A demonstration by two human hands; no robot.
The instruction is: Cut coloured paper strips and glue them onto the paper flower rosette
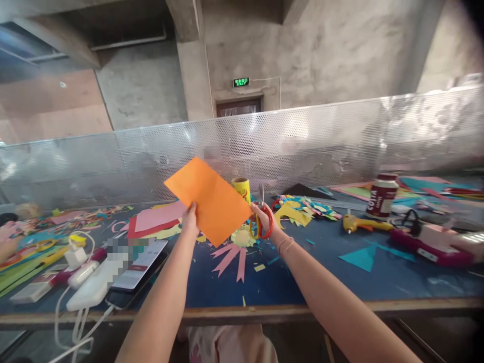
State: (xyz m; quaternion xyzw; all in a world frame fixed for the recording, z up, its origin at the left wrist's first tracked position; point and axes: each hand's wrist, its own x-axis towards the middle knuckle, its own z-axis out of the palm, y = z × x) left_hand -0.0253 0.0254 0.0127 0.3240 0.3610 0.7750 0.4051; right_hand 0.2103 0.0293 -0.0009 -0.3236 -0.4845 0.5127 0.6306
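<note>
An orange sheet of paper (214, 199) is raised above the table, tilted. My left hand (191, 219) is closed on its lower left edge. In my right hand (265, 220) is a pair of scissors (267, 229) with red and yellow handles, blades pointing up. The right fingers are by the sheet's right corner; whether they also pinch it I cannot tell. Below the sheet lies a paper rosette (242, 238) with a pale yellow top and pink ribbon tails (230, 259), partly hidden by the orange paper.
A yellow can (241, 187) stands behind the sheet. Pink paper (161, 218), phones (138, 267) and white cables are on the left. On the right are paper scraps (317, 205), a yellow glue gun (366, 223), a Costa bottle (381, 197) and blue paper (359, 258). A perforated metal screen (321, 136) runs behind.
</note>
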